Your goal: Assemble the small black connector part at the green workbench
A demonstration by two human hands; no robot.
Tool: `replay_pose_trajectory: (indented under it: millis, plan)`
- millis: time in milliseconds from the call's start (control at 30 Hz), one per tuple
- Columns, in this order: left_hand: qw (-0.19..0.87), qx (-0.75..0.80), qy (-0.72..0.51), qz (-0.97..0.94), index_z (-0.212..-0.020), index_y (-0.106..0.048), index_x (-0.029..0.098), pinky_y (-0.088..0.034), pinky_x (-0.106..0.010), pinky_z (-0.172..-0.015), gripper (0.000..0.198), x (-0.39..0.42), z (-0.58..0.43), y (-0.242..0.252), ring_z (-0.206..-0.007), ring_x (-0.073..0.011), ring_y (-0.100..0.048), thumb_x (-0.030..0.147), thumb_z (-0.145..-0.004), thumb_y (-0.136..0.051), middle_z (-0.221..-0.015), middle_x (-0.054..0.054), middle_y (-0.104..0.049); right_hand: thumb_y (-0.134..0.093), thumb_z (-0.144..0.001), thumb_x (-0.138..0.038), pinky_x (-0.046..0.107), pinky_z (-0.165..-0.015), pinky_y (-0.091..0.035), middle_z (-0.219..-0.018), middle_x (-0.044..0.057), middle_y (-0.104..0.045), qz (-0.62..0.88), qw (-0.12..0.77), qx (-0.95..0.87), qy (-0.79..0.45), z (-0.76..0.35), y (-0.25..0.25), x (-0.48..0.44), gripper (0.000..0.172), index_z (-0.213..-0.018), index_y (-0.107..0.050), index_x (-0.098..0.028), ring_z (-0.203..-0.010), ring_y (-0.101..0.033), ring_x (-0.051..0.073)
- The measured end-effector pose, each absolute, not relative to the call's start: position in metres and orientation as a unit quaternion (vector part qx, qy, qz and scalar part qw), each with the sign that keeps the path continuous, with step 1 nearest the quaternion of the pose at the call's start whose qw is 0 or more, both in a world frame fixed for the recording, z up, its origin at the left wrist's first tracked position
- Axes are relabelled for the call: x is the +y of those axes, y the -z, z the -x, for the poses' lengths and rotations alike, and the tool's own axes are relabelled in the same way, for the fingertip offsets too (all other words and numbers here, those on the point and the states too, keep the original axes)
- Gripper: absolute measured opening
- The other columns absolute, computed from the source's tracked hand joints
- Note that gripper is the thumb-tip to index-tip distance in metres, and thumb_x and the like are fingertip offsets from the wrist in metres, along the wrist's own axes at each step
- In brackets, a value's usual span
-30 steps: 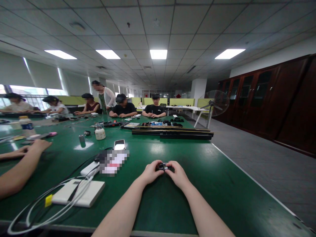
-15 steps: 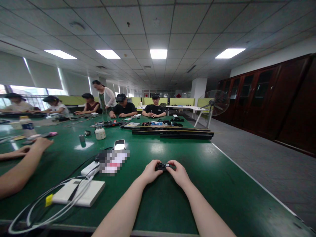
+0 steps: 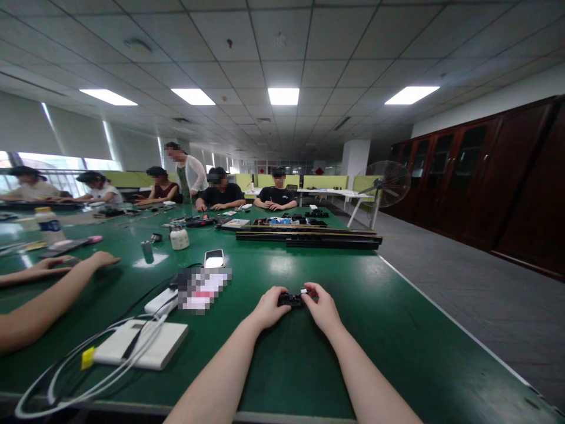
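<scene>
Both my hands rest on the green table (image 3: 397, 330) in front of me. My left hand (image 3: 269, 306) is closed on a small black part (image 3: 289, 300), pinching its left end. My right hand (image 3: 323, 306) pinches a tiny light-coloured piece (image 3: 303, 291) at the part's right end. What the part is stays too small to make out. Both forearms reach in from the bottom edge.
A white flat box (image 3: 145, 347) with looped white cables lies at my left, with a phone (image 3: 214, 258) beyond it. A neighbour's arms (image 3: 53, 288) lie on the table at left. Long black bars (image 3: 309, 238) cross the table further back. Several people sit at the far end.
My right hand has shifted slightly up and right, drawing the small light piece away from the black part. The neighbour's hand at left has slid further right across the table.
</scene>
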State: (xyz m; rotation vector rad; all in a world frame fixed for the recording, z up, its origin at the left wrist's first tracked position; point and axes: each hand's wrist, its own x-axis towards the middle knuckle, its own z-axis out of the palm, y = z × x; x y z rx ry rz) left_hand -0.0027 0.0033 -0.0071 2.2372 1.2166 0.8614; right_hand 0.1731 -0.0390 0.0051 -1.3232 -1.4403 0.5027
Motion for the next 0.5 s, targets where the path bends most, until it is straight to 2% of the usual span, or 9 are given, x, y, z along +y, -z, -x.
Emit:
replay_pose_trajectory:
  millis: [500]
  plan:
    - [0.214, 0.445, -0.304, -0.815, -0.107, -0.056, 0.017, -0.042, -0.033, -0.09, 0.04, 0.0042, 0.0023, 0.0069, -0.1, -0.0231, -0.055, 0.02, -0.068, -0.065, -0.107, -0.008, -0.059, -0.053, -0.07, -0.033, 0.036, -0.079, -0.049, -0.095, 0.008, -0.067, 0.554, 0.571, -0.575, -0.191, -0.176, -0.0022, -0.035, 0.031, -0.095, -0.063, -0.018, -0.082, -0.062, 0.02]
